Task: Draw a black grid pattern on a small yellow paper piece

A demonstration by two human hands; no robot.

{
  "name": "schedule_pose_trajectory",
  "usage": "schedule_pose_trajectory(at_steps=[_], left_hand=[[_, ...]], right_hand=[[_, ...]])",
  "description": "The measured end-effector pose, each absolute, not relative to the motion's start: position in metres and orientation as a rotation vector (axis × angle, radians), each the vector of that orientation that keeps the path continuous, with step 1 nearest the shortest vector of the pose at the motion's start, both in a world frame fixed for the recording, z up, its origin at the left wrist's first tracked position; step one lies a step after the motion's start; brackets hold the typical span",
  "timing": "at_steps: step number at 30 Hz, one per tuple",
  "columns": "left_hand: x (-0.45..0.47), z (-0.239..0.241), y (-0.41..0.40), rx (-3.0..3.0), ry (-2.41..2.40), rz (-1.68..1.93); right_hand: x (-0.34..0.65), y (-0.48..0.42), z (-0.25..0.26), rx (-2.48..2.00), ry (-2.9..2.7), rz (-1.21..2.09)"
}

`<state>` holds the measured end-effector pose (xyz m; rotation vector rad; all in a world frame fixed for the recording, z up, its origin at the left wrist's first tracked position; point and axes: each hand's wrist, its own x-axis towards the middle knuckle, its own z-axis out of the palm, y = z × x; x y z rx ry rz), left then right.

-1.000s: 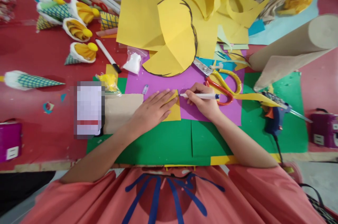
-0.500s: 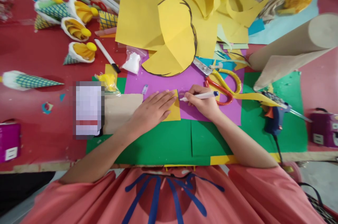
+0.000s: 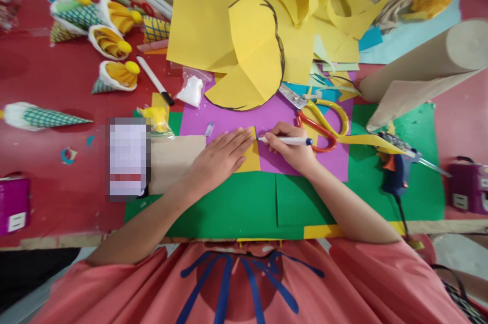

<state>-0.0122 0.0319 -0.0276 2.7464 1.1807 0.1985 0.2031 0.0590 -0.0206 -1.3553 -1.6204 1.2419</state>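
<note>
My left hand (image 3: 221, 158) lies flat, fingers stretched out, on a small piece of yellow paper (image 3: 252, 157) and covers much of it. In my right hand (image 3: 292, 148) is a white marker (image 3: 290, 140) with a blue end, its tip at the right edge of that paper. Beneath both lies a purple sheet (image 3: 240, 119) on green sheets (image 3: 229, 207). Just beyond my hands rests a yellow paper shape (image 3: 259, 59) with a black drawn outline. Large scissors (image 3: 324, 115) with red and yellow handles lie close to my right hand.
A blue glue gun (image 3: 398, 171) and a brown paper roll (image 3: 419, 67) are at the right. To the left lie a blurred-out rectangular item (image 3: 127, 156), a capped marker (image 3: 154, 80), a bag of white material (image 3: 190, 91) and several decorated paper cones (image 3: 118, 77). Large yellow sheets (image 3: 198, 13) spread at the back.
My right hand has shifted slightly left and the marker tip has moved up and left to the yellow paper's edge. The left hand stays nearly where it was, a little higher.
</note>
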Motion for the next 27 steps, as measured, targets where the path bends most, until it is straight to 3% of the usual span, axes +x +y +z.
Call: schedule_pose_trajectory(at_steps=[27], left_hand=[[-0.0125,-0.0299,0.0316,2.63,1.219,0.234]], right_hand=[[0.2045,0.059,-0.0172,-1.346,-1.562,1.39]])
